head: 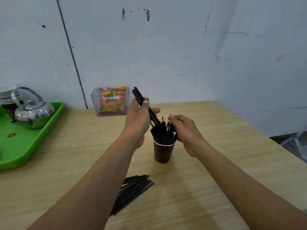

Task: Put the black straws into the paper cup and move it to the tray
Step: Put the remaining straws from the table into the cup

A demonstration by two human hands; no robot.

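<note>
A dark brown paper cup [163,152] stands upright in the middle of the wooden table, packed with several black straws [163,131]. My left hand [137,120] holds a small bundle of black straws [138,96] tilted, their lower ends reaching into the cup's mouth. My right hand [186,131] is at the cup's right rim with curled fingers touching the straws inside; it grips nothing that I can see. A pile of loose black straws [132,191] lies on the table near me, partly hidden under my left forearm. The green tray [33,146] sits at the left.
On the tray stand a metal kettle [33,113] and a stack of paper cups [8,98]. A clear plastic box with a French Fries snack bag [113,101] stands against the back wall. The table's right edge [265,133] runs diagonally.
</note>
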